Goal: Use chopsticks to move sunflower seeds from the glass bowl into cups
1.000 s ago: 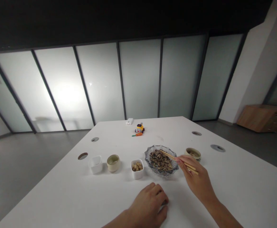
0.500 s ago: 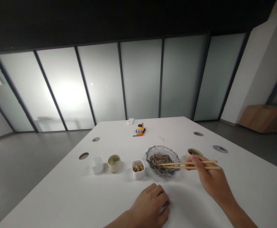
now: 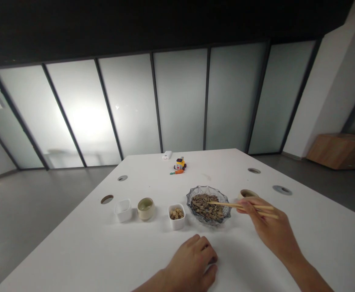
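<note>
Holding chopsticks (image 3: pixel 241 206) over the glass bowl's (image 3: pixel 222 219) rim, right hand (image 3: pixel 271 229).

Head-worn view; forward, downward over table (image 3: pixel 104 251)

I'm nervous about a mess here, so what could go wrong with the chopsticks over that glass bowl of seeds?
1. The wooden chopsticks in the right hand reach across the rim of the clear glass bowl of sunflower seeds; seeds may drop onto the white table.
2. The small beige cup sits right behind that hand and might get knocked.
</note>
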Action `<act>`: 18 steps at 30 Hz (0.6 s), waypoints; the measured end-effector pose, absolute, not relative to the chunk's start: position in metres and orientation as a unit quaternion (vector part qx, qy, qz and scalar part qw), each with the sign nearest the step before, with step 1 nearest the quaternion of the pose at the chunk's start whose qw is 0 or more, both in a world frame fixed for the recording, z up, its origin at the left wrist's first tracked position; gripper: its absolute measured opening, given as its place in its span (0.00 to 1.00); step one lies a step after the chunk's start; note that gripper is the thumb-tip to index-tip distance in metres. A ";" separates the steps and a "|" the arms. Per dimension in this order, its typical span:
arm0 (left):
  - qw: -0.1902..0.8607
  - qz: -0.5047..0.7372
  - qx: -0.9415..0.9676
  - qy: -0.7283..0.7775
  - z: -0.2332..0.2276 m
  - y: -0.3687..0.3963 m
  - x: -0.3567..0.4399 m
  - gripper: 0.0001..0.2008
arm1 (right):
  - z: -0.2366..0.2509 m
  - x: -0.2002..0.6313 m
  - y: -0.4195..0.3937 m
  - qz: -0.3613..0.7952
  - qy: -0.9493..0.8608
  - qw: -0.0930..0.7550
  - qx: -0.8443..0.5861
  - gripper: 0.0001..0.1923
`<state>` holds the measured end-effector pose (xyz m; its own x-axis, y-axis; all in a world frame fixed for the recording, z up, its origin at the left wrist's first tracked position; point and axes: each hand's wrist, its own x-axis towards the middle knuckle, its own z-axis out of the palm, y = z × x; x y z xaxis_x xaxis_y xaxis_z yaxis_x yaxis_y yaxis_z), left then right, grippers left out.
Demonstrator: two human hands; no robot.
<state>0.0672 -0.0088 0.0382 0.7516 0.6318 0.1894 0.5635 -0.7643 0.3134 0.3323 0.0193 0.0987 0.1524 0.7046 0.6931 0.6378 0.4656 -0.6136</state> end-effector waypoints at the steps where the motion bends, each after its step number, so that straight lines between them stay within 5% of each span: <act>1: 0.118 0.145 0.928 0.321 0.037 -0.009 0.067 0.07 | 0.102 0.335 0.019 0.026 -0.636 0.559 -0.531 0.29; 9: 0.108 0.139 0.929 0.324 0.029 -0.001 0.072 0.09 | 0.139 0.325 0.043 0.137 -0.704 0.469 -0.515 0.28; 14: 0.088 0.123 0.936 0.318 0.024 0.006 0.074 0.11 | 0.158 0.314 0.069 0.070 -0.777 0.403 -0.479 0.19; 18: 0.070 0.127 0.941 0.307 0.019 0.010 0.074 0.11 | 0.162 0.306 0.079 0.024 -0.785 0.375 -0.493 0.21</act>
<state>0.0745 0.0098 0.0195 0.7792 0.5953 0.1961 0.5598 -0.8017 0.2093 0.3064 0.0787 0.1619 -0.2323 0.7914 0.5654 0.7552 0.5131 -0.4079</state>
